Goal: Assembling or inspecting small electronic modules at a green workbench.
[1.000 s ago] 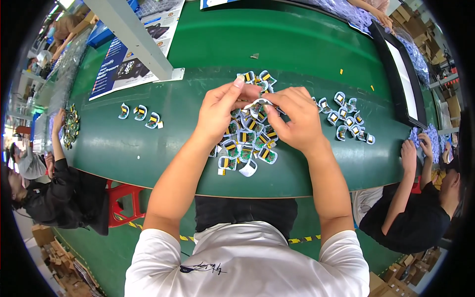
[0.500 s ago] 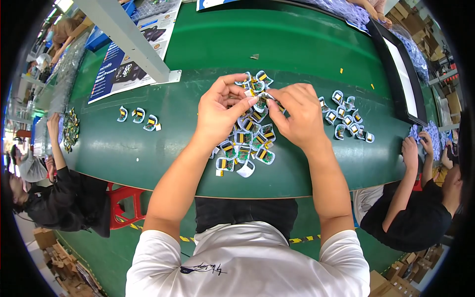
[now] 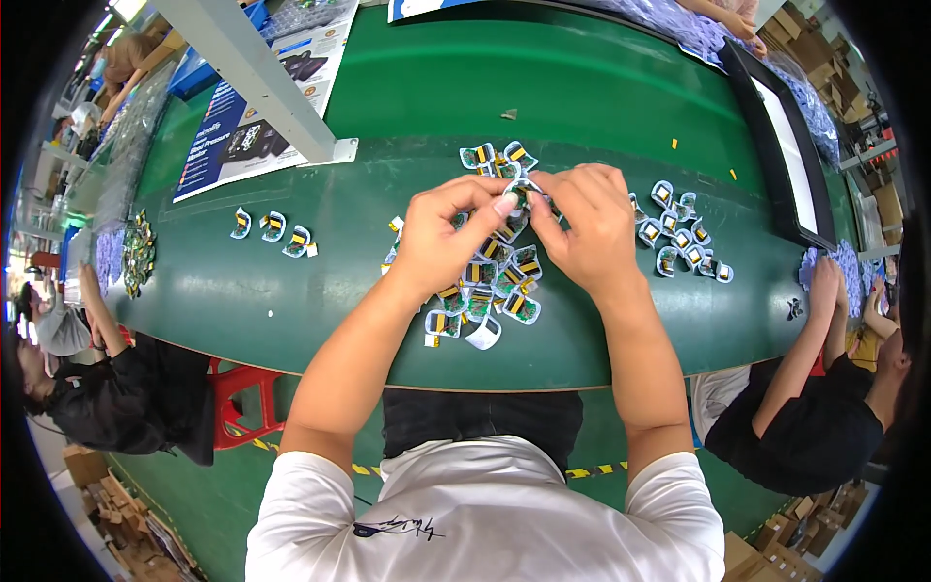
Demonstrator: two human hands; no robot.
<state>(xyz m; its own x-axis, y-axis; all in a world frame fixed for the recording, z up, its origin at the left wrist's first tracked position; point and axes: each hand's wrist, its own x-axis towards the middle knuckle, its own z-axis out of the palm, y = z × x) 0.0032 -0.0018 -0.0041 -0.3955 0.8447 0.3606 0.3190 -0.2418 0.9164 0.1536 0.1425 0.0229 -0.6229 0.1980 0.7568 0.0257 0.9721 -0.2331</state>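
Above a pile on the table, my left hand (image 3: pixel 438 236) and my right hand (image 3: pixel 590 225) meet, their thumbs and fingers pinching one small curved light-grey casing with a circuit board (image 3: pixel 521 190). Fingers cover most of that piece. Under and around my hands lies the pile of similar casings (image 3: pixel 479 274), with green boards and black-and-yellow parts inside. A few more casings (image 3: pixel 514 153) lie just beyond my fingertips. To the right of my right hand is a loose group of casings (image 3: pixel 669 215) showing dark square faces. Several single casings (image 3: pixel 272 227) lie off to the left.
A grey metal post (image 3: pixel 257 82) stands on the green table (image 3: pixel 320 330) at left, over a printed sheet (image 3: pixel 233 131). At right lies a black-framed panel (image 3: pixel 784 155). Co-workers sit at both sides, one by a red stool (image 3: pixel 247 403); a board pile (image 3: pixel 139 254) lies far left.
My left hand has drawn lower, its fingers closing in at the held piece and uncovering casings beyond and beside it. My right hand stays nearly in place. The right co-worker's hands have come together.
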